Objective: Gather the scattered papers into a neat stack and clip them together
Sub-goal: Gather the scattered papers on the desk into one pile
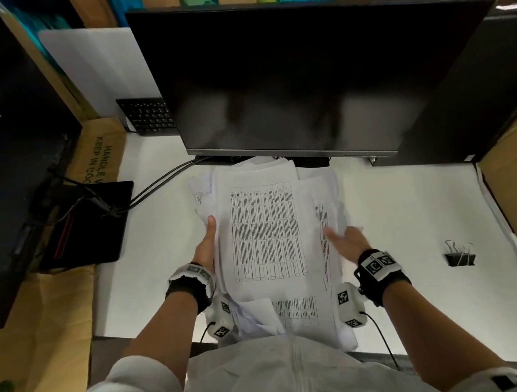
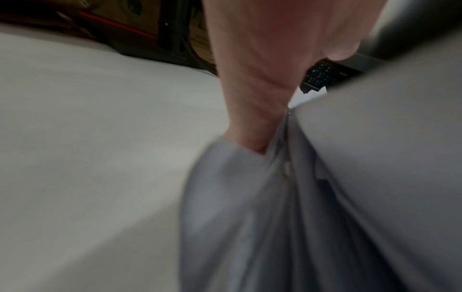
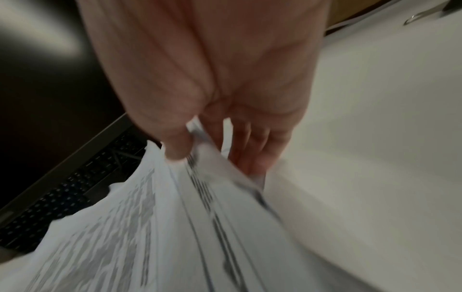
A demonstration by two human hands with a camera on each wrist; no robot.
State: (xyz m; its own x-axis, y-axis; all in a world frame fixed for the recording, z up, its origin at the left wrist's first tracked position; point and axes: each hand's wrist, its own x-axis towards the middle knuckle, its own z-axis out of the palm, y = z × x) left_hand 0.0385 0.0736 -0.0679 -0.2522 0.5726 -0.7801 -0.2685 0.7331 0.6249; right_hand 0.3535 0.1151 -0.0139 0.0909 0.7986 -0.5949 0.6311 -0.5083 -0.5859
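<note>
Gripping papers (image 1: 265,235): left hand (image 1: 205,246), right hand (image 3: 212,94) | one pile | one binder clip (image 1: 460,255) apart

A white desk (image 1: 407,215) carries a dark monitor (image 1: 303,77) and a black keyboard (image 1: 147,115). Cardboard boxes (image 1: 99,152) flank it.

An office desk: white desktop (image 1: 392,216), dark monitor (image 1: 303,77), black keyboard (image 1: 148,114), cardboard boxes (image 1: 102,152) alongside.
</note>
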